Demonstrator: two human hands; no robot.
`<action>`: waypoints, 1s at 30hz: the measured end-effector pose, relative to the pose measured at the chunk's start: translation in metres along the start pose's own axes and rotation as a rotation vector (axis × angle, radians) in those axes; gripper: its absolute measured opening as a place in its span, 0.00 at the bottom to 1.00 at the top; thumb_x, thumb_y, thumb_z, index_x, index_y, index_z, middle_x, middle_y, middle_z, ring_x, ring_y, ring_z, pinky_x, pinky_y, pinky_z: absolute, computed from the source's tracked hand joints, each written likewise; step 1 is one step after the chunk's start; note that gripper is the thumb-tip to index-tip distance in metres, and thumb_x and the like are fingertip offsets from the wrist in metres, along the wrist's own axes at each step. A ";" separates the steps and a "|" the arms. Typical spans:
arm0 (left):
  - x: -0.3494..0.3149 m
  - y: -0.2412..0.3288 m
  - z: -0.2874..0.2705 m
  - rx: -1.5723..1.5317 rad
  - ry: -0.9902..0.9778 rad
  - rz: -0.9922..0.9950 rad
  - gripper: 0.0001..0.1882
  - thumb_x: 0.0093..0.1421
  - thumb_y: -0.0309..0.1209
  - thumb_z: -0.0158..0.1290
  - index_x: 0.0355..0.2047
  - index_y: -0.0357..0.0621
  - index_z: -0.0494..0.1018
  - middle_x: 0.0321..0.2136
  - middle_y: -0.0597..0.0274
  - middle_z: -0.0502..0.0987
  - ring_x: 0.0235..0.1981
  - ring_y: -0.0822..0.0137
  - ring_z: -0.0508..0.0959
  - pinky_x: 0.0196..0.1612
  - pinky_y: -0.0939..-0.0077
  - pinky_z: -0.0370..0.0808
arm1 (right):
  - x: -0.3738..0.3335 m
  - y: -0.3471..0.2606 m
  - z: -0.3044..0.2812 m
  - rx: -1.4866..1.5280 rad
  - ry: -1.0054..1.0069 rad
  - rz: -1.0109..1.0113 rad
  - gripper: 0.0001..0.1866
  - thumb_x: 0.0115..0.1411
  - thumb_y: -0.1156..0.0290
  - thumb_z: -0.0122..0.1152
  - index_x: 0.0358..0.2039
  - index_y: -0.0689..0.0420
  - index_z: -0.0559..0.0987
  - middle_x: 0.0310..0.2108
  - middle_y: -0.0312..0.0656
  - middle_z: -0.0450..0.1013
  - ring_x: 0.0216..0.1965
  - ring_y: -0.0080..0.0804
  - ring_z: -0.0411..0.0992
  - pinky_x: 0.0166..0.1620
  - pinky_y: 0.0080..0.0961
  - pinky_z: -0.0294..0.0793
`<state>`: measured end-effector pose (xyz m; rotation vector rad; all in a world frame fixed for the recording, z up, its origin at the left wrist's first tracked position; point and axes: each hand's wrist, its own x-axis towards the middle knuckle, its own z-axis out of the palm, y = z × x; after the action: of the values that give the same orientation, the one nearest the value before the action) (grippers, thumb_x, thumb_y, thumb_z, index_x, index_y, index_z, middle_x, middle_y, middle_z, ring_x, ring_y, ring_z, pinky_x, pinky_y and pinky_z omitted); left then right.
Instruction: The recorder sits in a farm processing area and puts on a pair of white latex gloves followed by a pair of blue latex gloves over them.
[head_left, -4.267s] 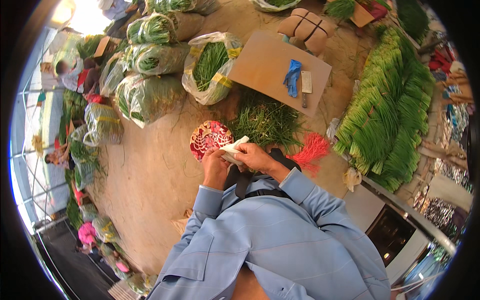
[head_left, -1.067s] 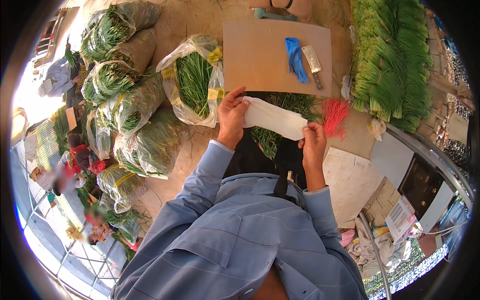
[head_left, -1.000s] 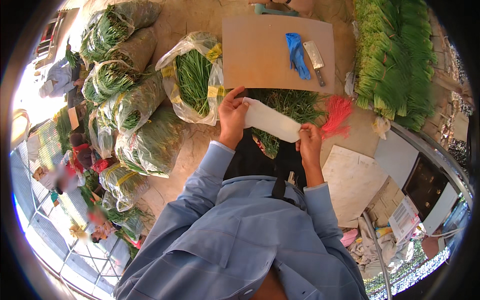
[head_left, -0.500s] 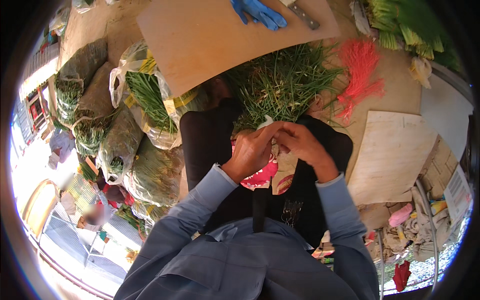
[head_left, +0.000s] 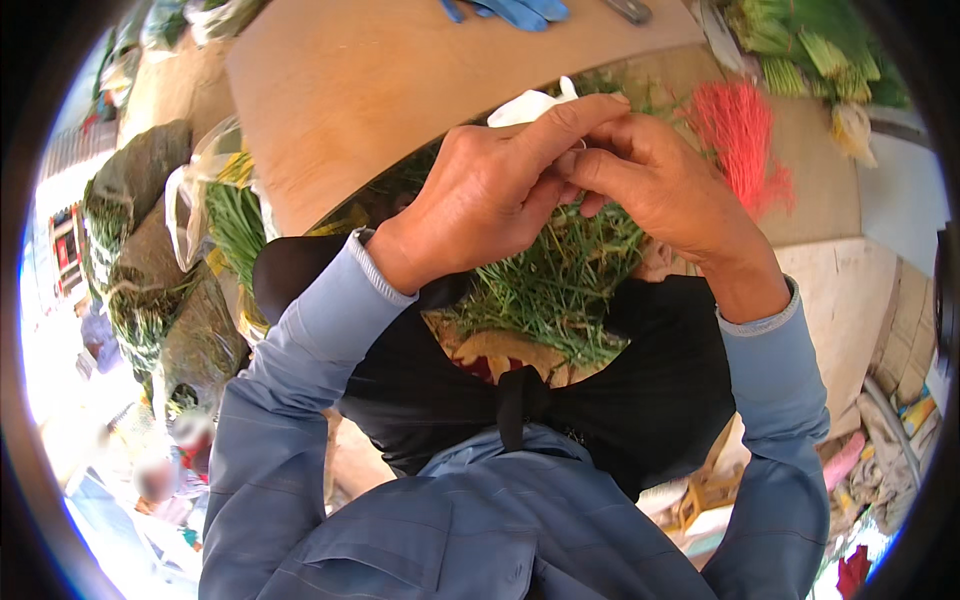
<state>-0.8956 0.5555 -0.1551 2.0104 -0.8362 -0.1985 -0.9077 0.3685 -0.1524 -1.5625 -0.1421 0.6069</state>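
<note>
Hands meet near the top centre of the frame, the left hand (head_left: 480,200) and right hand (head_left: 655,190) pressed together, their fingers (head_left: 570,115) pinched narrow on a small piece of crumpled white material (head_left: 530,103) that pokes out just above the knuckles. Clear plastic bags of green stalks (head_left: 215,215), marked with yellow patches, lie heaped along the left edge, darker wrapped bundles (head_left: 135,300) beside them. A flat brown cardboard sheet (head_left: 350,90) fills the upper left and centre of the worktop, with a blue glove (head_left: 510,10) at its top edge. Loose green chives (head_left: 560,280) sit directly beneath the hands, on a black apron. To the upper right lies a bunch of red ties (head_left: 740,130), with stacked green bundles (head_left: 800,40) in the corner. Pale blue sleeves (head_left: 300,350) rise from the lower edge.
</note>
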 end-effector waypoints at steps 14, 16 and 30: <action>-0.086 0.018 -0.005 0.139 0.339 0.122 0.32 0.51 0.15 0.52 0.58 0.42 0.62 0.36 0.51 0.75 0.29 0.54 0.78 0.33 0.69 0.74 | -0.010 0.017 0.082 0.502 -0.010 0.058 0.11 0.63 0.73 0.51 0.43 0.64 0.75 0.36 0.41 0.76 0.34 0.26 0.77 0.37 0.22 0.79; -0.075 0.023 -0.005 0.121 0.328 0.084 0.32 0.51 0.16 0.52 0.58 0.41 0.61 0.40 0.48 0.71 0.35 0.50 0.76 0.36 0.64 0.75 | -0.007 0.016 0.072 0.479 0.058 0.071 0.11 0.63 0.73 0.50 0.42 0.64 0.75 0.35 0.41 0.76 0.33 0.26 0.77 0.36 0.22 0.79; -0.057 0.011 -0.014 -0.411 0.393 -0.453 0.27 0.63 0.51 0.49 0.37 0.34 0.73 0.24 0.65 0.71 0.26 0.75 0.70 0.32 0.80 0.68 | -0.014 -0.002 0.038 0.534 0.321 -0.087 0.10 0.62 0.76 0.49 0.42 0.64 0.74 0.34 0.44 0.77 0.31 0.28 0.78 0.34 0.23 0.79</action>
<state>-0.9379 0.5970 -0.1483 1.7364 -0.0727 -0.2022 -0.9370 0.3962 -0.1455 -1.1064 0.1831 0.2841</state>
